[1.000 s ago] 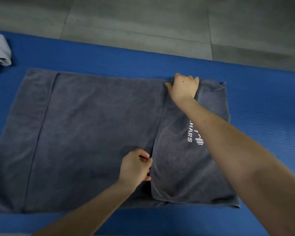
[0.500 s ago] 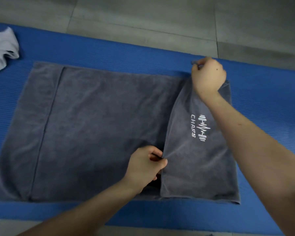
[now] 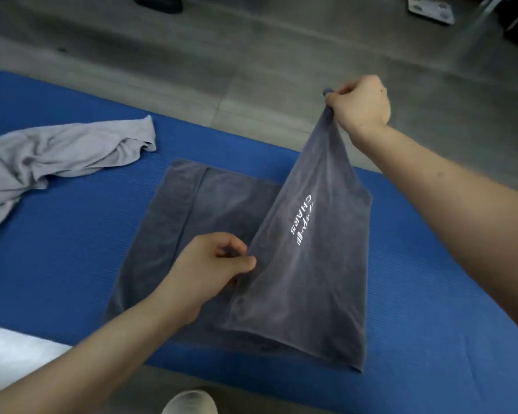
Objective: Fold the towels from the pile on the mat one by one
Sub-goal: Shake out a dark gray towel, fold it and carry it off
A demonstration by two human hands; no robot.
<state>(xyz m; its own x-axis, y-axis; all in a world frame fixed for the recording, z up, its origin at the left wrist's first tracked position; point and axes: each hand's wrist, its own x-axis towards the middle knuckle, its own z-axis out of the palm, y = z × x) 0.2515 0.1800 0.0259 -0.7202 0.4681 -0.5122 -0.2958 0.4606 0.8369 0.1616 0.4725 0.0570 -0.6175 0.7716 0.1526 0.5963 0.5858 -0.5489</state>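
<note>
Floor (image 3: 251,70): grey concrete slabs, seen beyond the mat and again at its near edge. A metal plate (image 3: 430,8) was noted on the floor at the far right.

Mat (image 3: 72,234): blue, ribbed, laid across the floor.

Dark towel (image 3: 311,279): grey, placed on the middle of the mat. Its left part was spread flat, with a straight fold line near the left edge. Its right part was raised off the mat as a slanted flap, with only the flap's lower right fold left resting on the mat. White lettering (image 3: 301,222), "CHARS" with a wave mark, was shown on the raised flap.

Right hand (image 3: 361,103): held high over the mat's far edge. The flap's far corner was gripped in curled fingers, and a tip of cloth was seen above the thumb.

Left hand (image 3: 210,270): held low over the towel's middle. The flap's near edge was pinched between thumb and forefinger, the other fingers being curled.

Pale towel (image 3: 57,156): light grey, crumpled, left on the mat's far-left part, apart from the dark towel.

Shoe (image 3: 192,403): a pale toe was seen at the bottom edge.
</note>
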